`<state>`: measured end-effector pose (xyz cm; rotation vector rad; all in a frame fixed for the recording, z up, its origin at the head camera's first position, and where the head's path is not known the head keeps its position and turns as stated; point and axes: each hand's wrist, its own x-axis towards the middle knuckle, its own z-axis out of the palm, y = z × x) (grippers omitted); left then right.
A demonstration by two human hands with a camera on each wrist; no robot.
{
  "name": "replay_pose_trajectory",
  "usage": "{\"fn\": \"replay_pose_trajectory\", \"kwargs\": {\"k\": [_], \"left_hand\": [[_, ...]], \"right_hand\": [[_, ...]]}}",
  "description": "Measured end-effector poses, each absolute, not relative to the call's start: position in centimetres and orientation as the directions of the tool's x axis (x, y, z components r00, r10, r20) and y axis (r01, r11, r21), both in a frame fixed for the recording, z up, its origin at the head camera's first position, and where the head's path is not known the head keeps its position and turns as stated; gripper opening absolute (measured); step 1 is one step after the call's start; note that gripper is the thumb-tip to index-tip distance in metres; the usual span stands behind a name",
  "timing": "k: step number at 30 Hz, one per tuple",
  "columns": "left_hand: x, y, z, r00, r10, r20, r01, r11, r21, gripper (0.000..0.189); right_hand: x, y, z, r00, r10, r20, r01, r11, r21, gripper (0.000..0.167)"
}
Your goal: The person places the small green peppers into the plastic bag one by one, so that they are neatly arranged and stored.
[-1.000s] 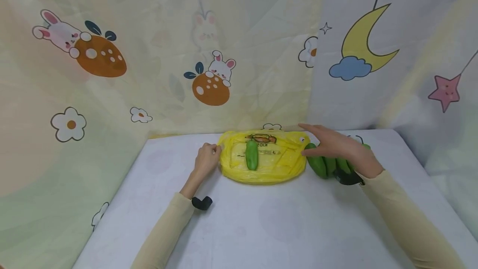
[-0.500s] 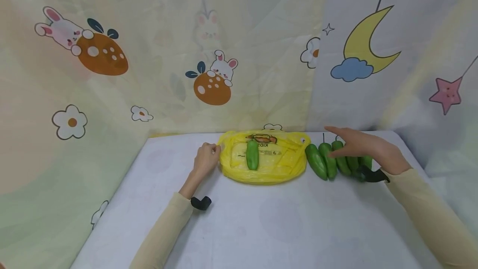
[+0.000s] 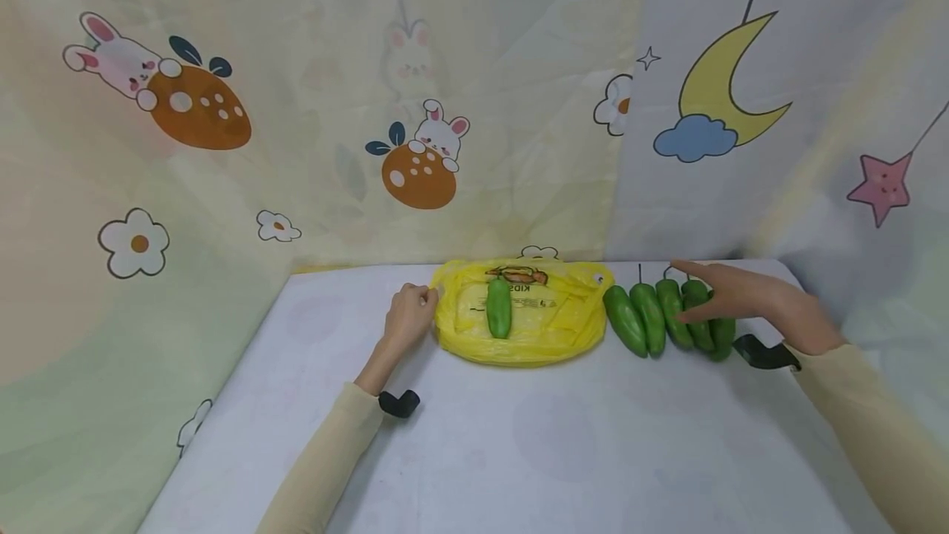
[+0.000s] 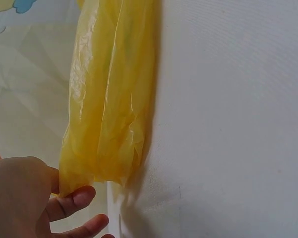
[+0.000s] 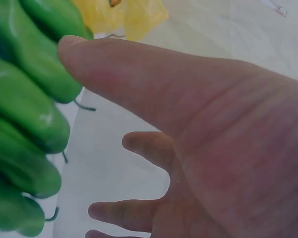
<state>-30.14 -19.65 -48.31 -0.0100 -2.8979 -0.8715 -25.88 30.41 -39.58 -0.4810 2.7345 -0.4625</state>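
Observation:
A yellow plastic bag (image 3: 567, 332) lies flat at the back of the table, with one green pepper (image 3: 500, 310) on top of it. My left hand (image 3: 409, 316) pinches the bag's left corner; in the left wrist view thumb and fingers (image 4: 72, 201) meet at its edge. Several more green peppers (image 3: 626, 321) lie in a row right of the bag, stems toward the back. Over the right end of this row hovers my right hand (image 3: 767, 301), fingers spread, partly hiding those peppers. In the right wrist view its thumb overlaps one pepper (image 5: 27, 144)'s neighbour, and nothing is gripped.
The white table (image 3: 549, 443) stretches toward me in front of the bag. A printed cloth curtain (image 3: 504, 147) rises directly behind the table's back edge and along both sides. Dark wrist devices (image 3: 399, 404) sit at each sleeve cuff.
My right hand has moved right, from beside the bag to the far end of the pepper row, uncovering peppers along the way. The left hand stays at the bag's corner.

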Motion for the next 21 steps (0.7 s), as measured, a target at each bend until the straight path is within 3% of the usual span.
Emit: {"fn": "replay_pose_trajectory", "kwargs": {"k": [10,21], "left_hand": [[-30.2,-19.6,-48.3,-0.994,-0.029,0.109,0.036,0.835,0.549,0.041],[-30.2,-19.6,-48.2,-0.994,-0.028,0.108,0.036,0.836,0.547,0.041]], "right_hand": [[-25.4,32.2,-40.1,-0.891,-0.319,-0.323,-0.224,0.928,-0.298,0.102],[-25.6,34.2,-40.7,-0.880,-0.309,-0.360,-0.201,0.930,-0.307,0.104]]}}
